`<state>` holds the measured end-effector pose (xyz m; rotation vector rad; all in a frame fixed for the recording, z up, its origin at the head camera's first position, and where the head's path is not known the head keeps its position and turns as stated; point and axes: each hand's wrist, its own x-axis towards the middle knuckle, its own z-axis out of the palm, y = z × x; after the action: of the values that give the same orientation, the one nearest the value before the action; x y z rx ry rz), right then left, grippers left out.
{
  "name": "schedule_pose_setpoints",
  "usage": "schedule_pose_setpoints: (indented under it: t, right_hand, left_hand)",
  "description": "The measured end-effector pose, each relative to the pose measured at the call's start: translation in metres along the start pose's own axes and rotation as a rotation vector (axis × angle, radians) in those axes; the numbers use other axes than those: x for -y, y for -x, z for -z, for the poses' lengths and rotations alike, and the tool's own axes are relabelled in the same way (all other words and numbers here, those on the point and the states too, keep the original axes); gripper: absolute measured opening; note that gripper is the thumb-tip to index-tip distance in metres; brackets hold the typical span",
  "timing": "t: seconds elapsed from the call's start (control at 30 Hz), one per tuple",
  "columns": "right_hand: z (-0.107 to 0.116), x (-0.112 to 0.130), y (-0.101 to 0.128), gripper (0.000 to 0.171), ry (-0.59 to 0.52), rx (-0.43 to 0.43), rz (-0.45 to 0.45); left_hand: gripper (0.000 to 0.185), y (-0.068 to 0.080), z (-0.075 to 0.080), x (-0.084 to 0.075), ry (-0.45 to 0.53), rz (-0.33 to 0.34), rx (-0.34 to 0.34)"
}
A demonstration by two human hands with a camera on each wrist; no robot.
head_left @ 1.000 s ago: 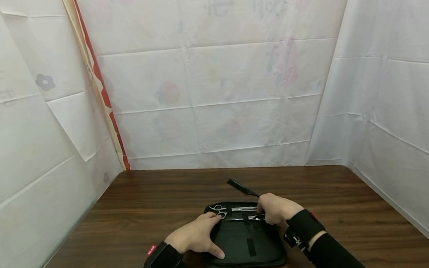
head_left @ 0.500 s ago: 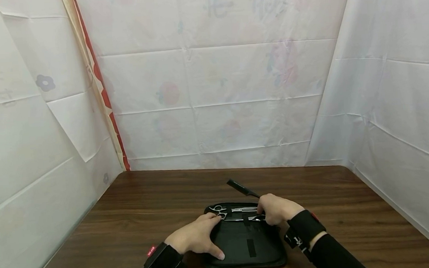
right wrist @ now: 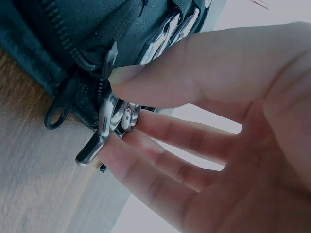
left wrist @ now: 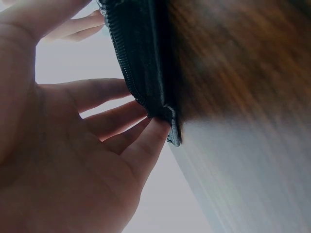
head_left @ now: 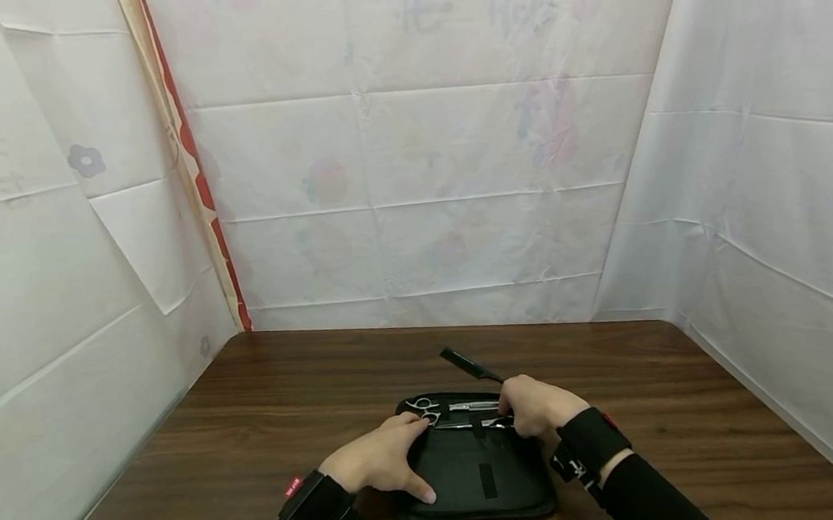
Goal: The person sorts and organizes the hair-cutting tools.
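Note:
A black zippered case lies opened flat on the table, with silver scissors held by a strap across it. Beyond them lie second silver scissors. My left hand rests on the case's left edge, thumb spread toward the near corner and fingertips beside the finger loops. In the left wrist view its extended fingers touch the case rim. My right hand is at the right edge; in the right wrist view its thumb and fingers pinch the scissors' handle near the zipper pull.
A black comb slants beyond the case, its lower end running behind my right hand. Brown wood-grain table surrounds the case. White sheets hang at the back and both sides.

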<state>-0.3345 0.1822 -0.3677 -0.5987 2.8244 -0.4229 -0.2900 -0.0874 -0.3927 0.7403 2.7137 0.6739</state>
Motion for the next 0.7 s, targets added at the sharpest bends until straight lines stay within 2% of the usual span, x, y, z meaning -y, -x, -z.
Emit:
schedule_pose_setpoints:
  t: [0.7]
  right_hand:
    - [-0.0004,0.0024,0.002,0.034,-0.016,-0.022,-0.004]
  left_hand:
    - [0.102,-0.0007,0.0003,0.0006,0.004,0.004,0.005]
